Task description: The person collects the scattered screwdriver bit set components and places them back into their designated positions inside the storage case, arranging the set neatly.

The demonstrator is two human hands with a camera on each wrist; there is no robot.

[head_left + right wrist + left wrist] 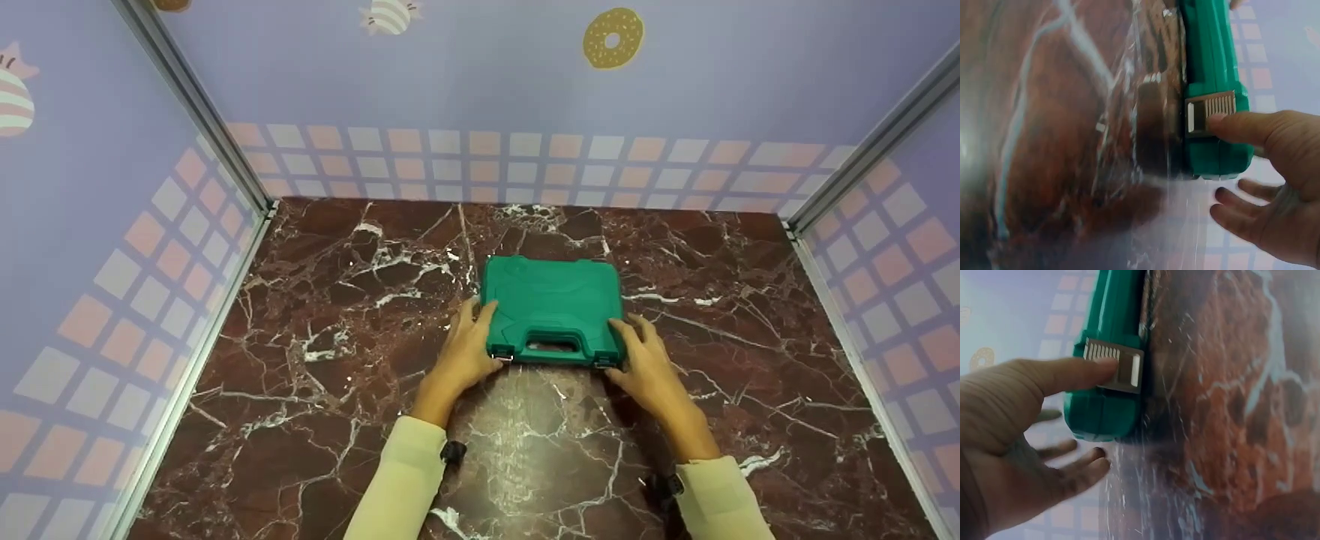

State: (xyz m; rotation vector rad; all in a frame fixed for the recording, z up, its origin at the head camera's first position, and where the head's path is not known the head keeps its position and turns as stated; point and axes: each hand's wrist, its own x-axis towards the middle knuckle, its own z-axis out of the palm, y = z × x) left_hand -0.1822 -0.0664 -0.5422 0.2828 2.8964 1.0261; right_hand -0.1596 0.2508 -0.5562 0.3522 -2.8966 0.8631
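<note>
A green plastic carrying case [555, 300] with a handle cutout lies flat on the tabletop, its handle side facing me. My left hand [466, 349] is at its near left corner, and the thumb rests on a ridged metallic-looking latch [1129, 371] in the left wrist view. At the near right corner, my right hand [645, 367] has its thumb on the matching latch [1196, 118]. The other fingers of both hands are spread loosely beside the case's ends, with the index fingertips at its upper edges. What the case contains is hidden.
The dark red marbled tabletop [360, 420] has white veins and a glossy sheen. Lilac panels [480, 90] with checks and sweets patterns enclose it at the back and both sides. Metal strips [187, 367] run along the side edges. Dark devices [454, 451] sit at the wrists.
</note>
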